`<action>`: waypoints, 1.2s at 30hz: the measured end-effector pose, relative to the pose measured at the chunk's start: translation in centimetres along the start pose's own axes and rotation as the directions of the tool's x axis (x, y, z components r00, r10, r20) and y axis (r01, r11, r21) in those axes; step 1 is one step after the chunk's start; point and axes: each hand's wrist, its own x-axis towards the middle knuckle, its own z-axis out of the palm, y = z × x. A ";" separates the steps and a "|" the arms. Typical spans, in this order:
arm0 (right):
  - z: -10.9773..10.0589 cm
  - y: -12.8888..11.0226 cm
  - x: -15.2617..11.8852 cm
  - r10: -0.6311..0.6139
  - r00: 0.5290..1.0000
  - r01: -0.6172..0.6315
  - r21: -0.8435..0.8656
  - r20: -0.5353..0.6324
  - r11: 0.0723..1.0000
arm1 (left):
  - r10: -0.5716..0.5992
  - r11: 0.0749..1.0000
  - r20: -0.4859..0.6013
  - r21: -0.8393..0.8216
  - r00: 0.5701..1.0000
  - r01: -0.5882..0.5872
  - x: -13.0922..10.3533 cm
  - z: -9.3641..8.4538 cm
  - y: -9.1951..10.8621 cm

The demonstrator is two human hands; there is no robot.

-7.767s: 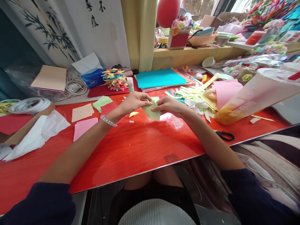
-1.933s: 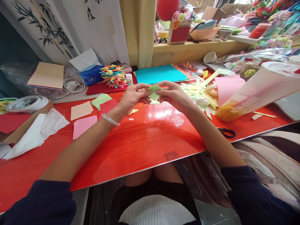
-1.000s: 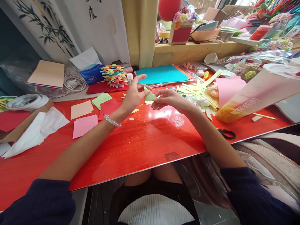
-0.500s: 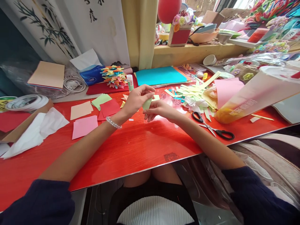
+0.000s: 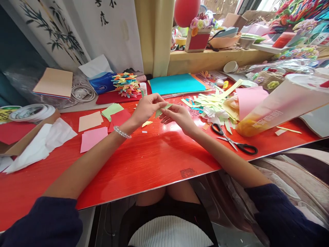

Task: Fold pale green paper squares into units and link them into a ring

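Pale-green paper (image 5: 159, 112), red table (image 5: 154, 161), turquoise sheet (image 5: 177, 84), black scissor handles (image 5: 240, 146).

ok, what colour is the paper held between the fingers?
Light green; the paper shows best in the head view.

Held paper (image 5: 159, 112) before glue stick (image 5: 143, 90), scissors (image 5: 230, 140) right, squares (image 5: 94, 139) left

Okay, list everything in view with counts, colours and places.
Table: one, red, centre
Folded paper: one, light green, held at centre
Paper squares: several, pink, peach, red, green, left
Paper strips: many, mostly yellow-green, right
Scissors: one, black-handled, right
Drink cup: one, translucent, far right
Glue stick: one, white-green, back
Paper cluster: one, multicoloured, back left
Tissue pack: one, blue, back left
Large sheet: one, turquoise, back centre
Balloon: one, red, top
Curtain: one, yellow, top
Sill clutter: uncountable, mixed, top right
Left hand: one, navy sleeve, holding paper
Right hand: one, navy sleeve, holding paper
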 end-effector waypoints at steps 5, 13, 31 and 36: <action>-0.2 0.6 0.2 -0.012 0.998 0.019 0.118 -0.058 0.993 | -0.050 0.997 -0.033 -0.065 0.998 0.048 0.3 -0.1 -0.3; -0.6 0.6 0.5 -0.060 0.993 0.073 0.144 -0.098 0.987 | -0.014 0.999 -0.079 0.037 0.997 0.017 0.1 0.1 -0.2; -2.7 -0.4 1.1 -0.107 0.983 0.112 0.026 -0.151 0.993 | -0.105 0.953 -0.013 -0.287 0.994 0.097 0.0 -0.1 0.5; -2.8 -0.7 1.1 -0.137 0.982 0.143 0.042 -0.132 0.989 | -0.101 0.947 -0.026 -0.310 0.995 0.088 0.0 -0.1 0.4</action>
